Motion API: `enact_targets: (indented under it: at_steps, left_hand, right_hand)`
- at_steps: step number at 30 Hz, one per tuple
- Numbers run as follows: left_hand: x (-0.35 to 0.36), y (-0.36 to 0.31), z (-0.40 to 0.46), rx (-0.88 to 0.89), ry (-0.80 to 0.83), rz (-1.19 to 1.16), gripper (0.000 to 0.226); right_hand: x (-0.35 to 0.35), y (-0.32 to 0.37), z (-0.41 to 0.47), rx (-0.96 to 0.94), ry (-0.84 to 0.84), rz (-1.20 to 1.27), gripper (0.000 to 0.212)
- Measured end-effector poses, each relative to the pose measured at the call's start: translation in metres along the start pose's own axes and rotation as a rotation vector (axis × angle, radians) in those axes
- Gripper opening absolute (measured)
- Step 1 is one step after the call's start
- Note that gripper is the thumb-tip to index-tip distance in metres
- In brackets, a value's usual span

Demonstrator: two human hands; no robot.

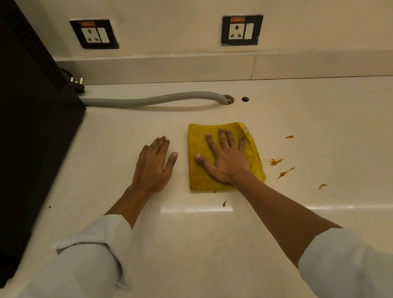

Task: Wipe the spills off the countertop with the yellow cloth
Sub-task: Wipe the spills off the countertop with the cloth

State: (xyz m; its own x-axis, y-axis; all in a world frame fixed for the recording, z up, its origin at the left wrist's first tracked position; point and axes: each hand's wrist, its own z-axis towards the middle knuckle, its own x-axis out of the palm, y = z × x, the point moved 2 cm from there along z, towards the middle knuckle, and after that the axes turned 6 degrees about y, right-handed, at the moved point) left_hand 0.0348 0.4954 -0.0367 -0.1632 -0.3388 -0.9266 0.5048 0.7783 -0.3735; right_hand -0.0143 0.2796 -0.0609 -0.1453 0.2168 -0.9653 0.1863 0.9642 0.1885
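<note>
While right hand (227, 159) presses yellow cloth (201, 173) flat, brown spills (275, 161) dot countertop (342, 142).

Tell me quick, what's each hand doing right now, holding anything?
Left hand: open, flat on the cream stone countertop, holding nothing.
Right hand: open, fingers spread, pressing flat on the folded yellow terry cloth, no grip around it.

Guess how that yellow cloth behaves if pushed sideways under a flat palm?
The yellow cloth is folded terry, so probably soft and floppy. Pinned flat by the right hand, it likely slides on the glossy countertop, though free edges may bunch. It looks light.
</note>
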Motion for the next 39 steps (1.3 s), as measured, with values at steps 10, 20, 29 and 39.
enact_targets:
  at_steps: [10, 20, 29, 39]
  left_hand:
    - [-0.016, -0.027, -0.012, 0.03, -0.009, 0.019, 0.07]
    - [-0.016, -0.077, 0.003, 0.091, 0.018, 0.024, 0.071]
    - [0.011, -0.1, 0.016, 0.075, 0.034, 0.012, 0.073]
    - [0.048, -0.097, 0.033, 0.006, 0.106, 0.082, 0.082]
  right_hand:
    - [0.016, 0.02, -0.056, -0.043, -0.01, 0.013, 0.09]
    - [0.023, -0.002, -0.118, 0.004, -0.06, 0.045, 0.088]
    - [0.011, -0.076, -0.14, 0.138, -0.087, 0.038, 0.085]
    - [-0.011, -0.164, -0.109, 0.243, -0.135, 0.015, 0.084]
